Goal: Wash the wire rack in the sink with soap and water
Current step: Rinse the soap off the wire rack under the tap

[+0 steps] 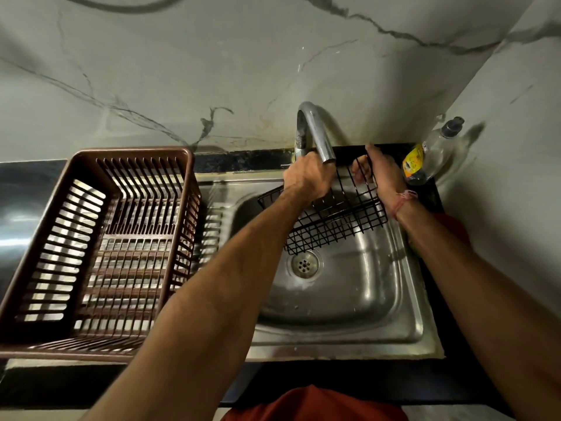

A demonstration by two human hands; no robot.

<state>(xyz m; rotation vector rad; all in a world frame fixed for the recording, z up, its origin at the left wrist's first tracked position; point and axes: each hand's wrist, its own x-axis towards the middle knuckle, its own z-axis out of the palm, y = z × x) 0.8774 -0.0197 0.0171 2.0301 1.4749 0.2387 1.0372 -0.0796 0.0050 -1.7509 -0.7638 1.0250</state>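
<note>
A black wire rack (337, 220) is held tilted over the steel sink (349, 287), under the curved metal faucet (315, 132). My right hand (381, 171) grips the rack's upper right rim, fingers curled round the wires. My left hand (308, 177) reaches to the faucet's base, fingers curled there in front of the rack; what it holds is hidden behind the hand. No stream of water shows at the spout. A clear soap bottle (431, 153) with a yellow label stands at the sink's back right corner.
A brown plastic dish basket (100, 253) sits on the steel drainboard left of the basin. A marble wall rises behind, and a side wall closes in on the right. The drain (305, 264) lies below the rack. A black counter edge runs along the front.
</note>
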